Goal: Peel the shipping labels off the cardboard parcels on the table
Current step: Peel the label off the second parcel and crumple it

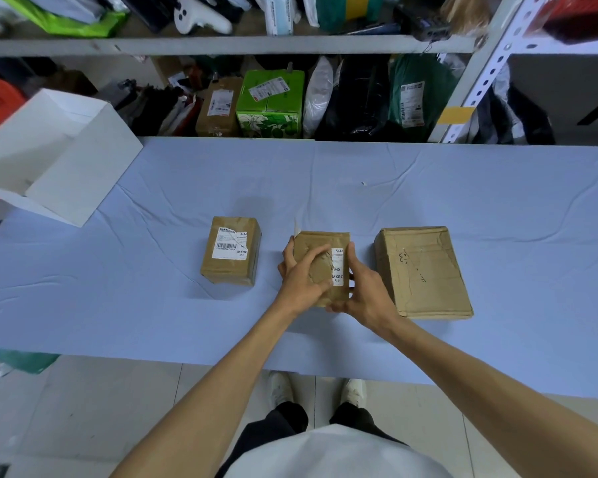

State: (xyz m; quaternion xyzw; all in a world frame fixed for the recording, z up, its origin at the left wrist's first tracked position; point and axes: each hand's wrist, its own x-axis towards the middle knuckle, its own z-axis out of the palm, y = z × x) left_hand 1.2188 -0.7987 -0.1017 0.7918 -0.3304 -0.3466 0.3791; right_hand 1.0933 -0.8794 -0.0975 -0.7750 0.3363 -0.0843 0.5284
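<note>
Three cardboard parcels sit in a row on the blue-covered table [325, 181], and the work is on the middle parcel [320, 241], which both hands clamp. The left hand [302, 276] curls round its left edge with the thumb laid across the top face, and the right hand [366, 294] curls round its right edge and near corner. Whether the left thumb is picking at the label or only pressing beside it, I cannot tell. Only a narrow white label strip [338, 267] shows on that top face, reading "5/42", "MX" and "MXRC 03", next to rough, wrinkled brown surface. The main risk, as I judge it, is that this strip shreds rather than lifting whole: its left edge is ragged, and a pull across the paper would leave scraps stuck down. A sharp tug could also rip the cardboard skin, and the small parcel could twist out of the grip if one hand lets go to peel. The left parcel [230, 270], well apart from the hands, carries a fuller label [230, 244] with a barcode, "4/42" and "MXRC 03"; a tear line runs across it, so it may split there too. Its finer print is too small to read. The right parcel [423, 270], just beside the right hand, shows no label, only faint dark marks I cannot read.
</note>
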